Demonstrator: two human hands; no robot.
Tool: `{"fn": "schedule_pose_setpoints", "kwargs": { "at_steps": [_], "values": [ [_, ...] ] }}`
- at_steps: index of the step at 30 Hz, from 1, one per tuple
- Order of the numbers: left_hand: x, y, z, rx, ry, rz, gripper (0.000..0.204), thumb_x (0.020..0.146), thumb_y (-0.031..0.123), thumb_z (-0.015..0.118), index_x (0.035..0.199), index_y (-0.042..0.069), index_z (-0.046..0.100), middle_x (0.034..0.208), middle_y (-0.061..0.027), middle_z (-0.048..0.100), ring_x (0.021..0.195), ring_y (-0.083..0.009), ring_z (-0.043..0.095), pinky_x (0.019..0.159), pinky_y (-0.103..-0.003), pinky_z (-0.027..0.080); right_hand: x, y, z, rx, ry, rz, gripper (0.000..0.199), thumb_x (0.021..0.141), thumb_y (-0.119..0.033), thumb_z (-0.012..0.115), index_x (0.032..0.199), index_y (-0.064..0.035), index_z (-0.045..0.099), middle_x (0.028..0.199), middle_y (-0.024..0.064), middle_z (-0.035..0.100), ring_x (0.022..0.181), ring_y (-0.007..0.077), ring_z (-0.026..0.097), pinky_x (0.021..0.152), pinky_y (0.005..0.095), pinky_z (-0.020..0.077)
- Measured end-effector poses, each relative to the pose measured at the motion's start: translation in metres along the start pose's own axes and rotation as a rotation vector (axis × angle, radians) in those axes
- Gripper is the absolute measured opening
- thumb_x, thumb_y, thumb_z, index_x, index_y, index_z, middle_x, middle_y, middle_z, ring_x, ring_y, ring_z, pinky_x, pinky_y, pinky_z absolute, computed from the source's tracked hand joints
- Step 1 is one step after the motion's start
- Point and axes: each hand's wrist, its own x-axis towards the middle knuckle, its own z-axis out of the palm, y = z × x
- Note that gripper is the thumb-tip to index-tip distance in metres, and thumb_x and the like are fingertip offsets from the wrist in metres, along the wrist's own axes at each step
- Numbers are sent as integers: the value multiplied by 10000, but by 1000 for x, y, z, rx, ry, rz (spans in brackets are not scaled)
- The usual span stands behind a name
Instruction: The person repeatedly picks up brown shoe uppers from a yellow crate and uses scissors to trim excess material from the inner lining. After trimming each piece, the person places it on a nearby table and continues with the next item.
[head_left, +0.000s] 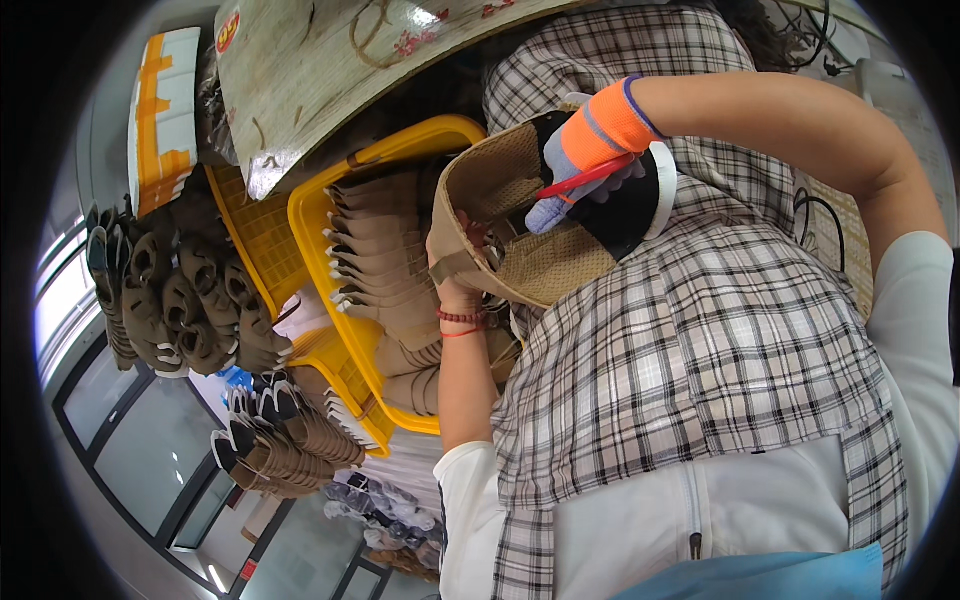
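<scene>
A tan shoe upper [560, 265] with a mesh-like lining, a black part and a white edge lies tilted over my lap. My left hand [450, 255], bare and with red bracelets at the wrist, is closed on its left side; some fingers show inside its opening. My right hand [590, 160] wears a purple-and-orange glove and is closed on a slim red tool [590, 178], which looks like red-handled scissors. It is held over the opening of the upper, near the black part. The tool's blades are hard to make out.
A yellow basket [305, 240] beside my left arm holds stacked brown uppers [385, 250]. More brown uppers [200, 300] hang or stand in bunches farther left. A worn tabletop [330, 80] stretches across the top, and a black cable [835, 225] lies at the right.
</scene>
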Motion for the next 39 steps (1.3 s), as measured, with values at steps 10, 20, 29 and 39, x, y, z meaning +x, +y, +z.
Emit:
{"fn": "schedule_pose_setpoints", "kwargs": {
  "at_steps": [10, 20, 29, 39],
  "values": [
    [-10, 11, 40, -154, 128, -53, 113, 934, 131, 608, 1030, 72, 617, 893, -30, 639, 843, -172, 618, 779, -326, 502, -17, 39, 31, 152, -14, -18, 677, 799, -708, 601, 643, -49, 602, 517, 22, 528, 468, 152, 551, 438, 266, 435],
    [-31, 10, 32, 321, 242, 26, 158, 927, 70, 595, 1074, 11, 592, 910, -59, 612, 779, -137, 588, 659, -228, 478, -25, 79, 41, 305, -45, -84, 688, 892, -679, 481, 624, -53, 576, 529, 21, 517, 447, 136, 494, 447, 272, 431],
    [29, -5, 30, 124, -27, 93, 374, 900, 105, 670, 1256, 58, 567, 1239, -84, 605, 1130, -230, 568, 981, -409, 469, -8, 91, 29, 518, -274, -205, 894, 882, -769, 290, 916, 37, 677, 583, 44, 513, 518, 149, 541, 564, 296, 551],
    [-5, 47, 81, 396, 55, -25, 353, 925, 141, 633, 1252, 21, 571, 1216, -110, 616, 1135, -238, 579, 976, -347, 480, -32, 105, 22, 252, -45, -227, 535, 950, -545, 501, 942, -34, 661, 631, 72, 607, 538, 189, 562, 524, 326, 464]
  ]
}}
